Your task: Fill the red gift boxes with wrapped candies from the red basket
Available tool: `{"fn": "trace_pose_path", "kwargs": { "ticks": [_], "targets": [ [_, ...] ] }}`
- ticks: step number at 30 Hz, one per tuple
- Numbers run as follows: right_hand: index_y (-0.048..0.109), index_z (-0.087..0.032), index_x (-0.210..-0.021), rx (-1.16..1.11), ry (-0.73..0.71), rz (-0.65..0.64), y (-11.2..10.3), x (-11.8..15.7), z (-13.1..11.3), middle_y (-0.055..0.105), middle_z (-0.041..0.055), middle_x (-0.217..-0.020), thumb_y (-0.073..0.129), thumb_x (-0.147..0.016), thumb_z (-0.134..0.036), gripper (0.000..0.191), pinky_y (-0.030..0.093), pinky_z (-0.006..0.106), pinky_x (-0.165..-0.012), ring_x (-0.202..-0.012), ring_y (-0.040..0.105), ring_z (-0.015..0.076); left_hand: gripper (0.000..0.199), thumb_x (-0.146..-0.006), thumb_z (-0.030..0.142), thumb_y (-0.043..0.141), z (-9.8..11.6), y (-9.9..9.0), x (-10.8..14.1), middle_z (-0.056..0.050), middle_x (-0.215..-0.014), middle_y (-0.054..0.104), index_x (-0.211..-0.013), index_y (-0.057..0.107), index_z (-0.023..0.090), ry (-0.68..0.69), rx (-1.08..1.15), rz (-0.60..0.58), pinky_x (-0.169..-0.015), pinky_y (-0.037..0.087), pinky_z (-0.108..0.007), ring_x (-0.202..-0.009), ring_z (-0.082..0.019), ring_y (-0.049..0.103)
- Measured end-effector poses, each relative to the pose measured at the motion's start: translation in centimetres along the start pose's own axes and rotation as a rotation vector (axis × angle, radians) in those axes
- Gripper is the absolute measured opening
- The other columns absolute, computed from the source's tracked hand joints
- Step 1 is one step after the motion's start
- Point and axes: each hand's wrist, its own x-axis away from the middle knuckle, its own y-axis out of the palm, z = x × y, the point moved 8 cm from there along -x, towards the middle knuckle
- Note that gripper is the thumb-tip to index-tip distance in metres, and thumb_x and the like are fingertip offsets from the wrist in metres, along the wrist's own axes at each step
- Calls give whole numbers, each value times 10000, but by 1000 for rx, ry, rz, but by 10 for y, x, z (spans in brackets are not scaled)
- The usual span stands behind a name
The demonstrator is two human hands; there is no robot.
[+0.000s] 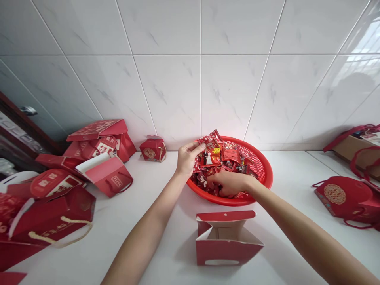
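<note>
A round red plastic basket [265,166] full of red-wrapped candies [230,154] stands near the tiled wall. At its left rim, my left hand [190,157] pinches red candy packets [211,152] between thumb and fingers. My right hand [230,183] reaches down into the candies at the front of the basket, its fingers curled and their tips partly hidden among the wrappers. In front of the basket, an open red paper box [227,252] with a pale inside stands on the white counter [160,245].
Red gift boxes and bags [53,206] are piled at the left. A small red box [153,149] stands by the wall. On the right are a red box [341,196] and a cardboard-sided bag [356,152]. White tiles [166,95] rise behind.
</note>
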Motion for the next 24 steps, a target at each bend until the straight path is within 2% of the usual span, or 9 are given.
{"fn": "trace_pose_path", "kwargs": {
  "ticks": [4, 8, 11, 16, 19, 22, 24],
  "targets": [
    [555, -227, -950, -171, -39, 141, -22, 17, 19, 702, 25, -1007, 614, -794, -82, 220, 515, 292, -759, -938, 674, 201, 352, -484, 370, 998, 0, -2, -1, -38, -738, 793, -722, 828, 174, 22, -10, 10, -778, 566, -319, -724, -196, 729],
    [576, -231, -936, -543, -80, 279, -35, 39, 42, 685, 3, -859, 672, -788, -242, 177, 544, 319, -711, -843, 688, 209, 341, -506, 382, 988, 1, -3, -1, -34, -753, 798, -735, 834, 182, 38, -23, 9, -783, 563, -313, -737, -191, 723],
    [601, -223, -886, -663, -15, 382, -40, 54, 62, 709, 19, -846, 730, -748, -319, 212, 558, 338, -735, -841, 708, 221, 334, -506, 392, 990, 2, -3, -1, -23, -740, 796, -723, 835, 191, 38, -17, 5, -780, 565, -303, -723, -179, 715],
    [582, -224, -846, -623, 203, 540, -49, 73, 89, 727, 24, -769, 717, -764, -416, 249, 545, 329, -647, -699, 702, 208, 332, -506, 386, 994, 3, -2, -1, -26, -757, 802, -723, 836, 191, 37, -30, 7, -797, 568, -310, -727, -179, 718],
    [560, -228, -784, -427, 361, 670, -57, 83, 103, 720, 26, -705, 617, -861, -457, 248, 529, 332, -635, -659, 691, 211, 323, -514, 372, 986, 2, -3, -1, -31, -760, 802, -734, 837, 188, 35, -30, 10, -811, 570, -321, -748, -192, 726],
    [587, -225, -736, -206, 476, 780, -64, 89, 110, 731, 72, -742, 588, -876, -392, 218, 520, 369, -671, -742, 697, 264, 314, -518, 367, 981, 2, -3, -1, -33, -779, 806, -729, 834, 187, 34, -29, 13, -812, 567, -324, -750, -194, 726],
    [643, -208, -828, -137, 483, 842, -68, 90, 108, 759, 132, -919, 588, -862, -314, 125, 527, 419, -763, -899, 703, 320, 323, -515, 367, 983, 2, -3, -1, -34, -788, 808, -734, 835, 182, 34, -30, 13, -808, 562, -314, -747, -186, 720]
  ]
}}
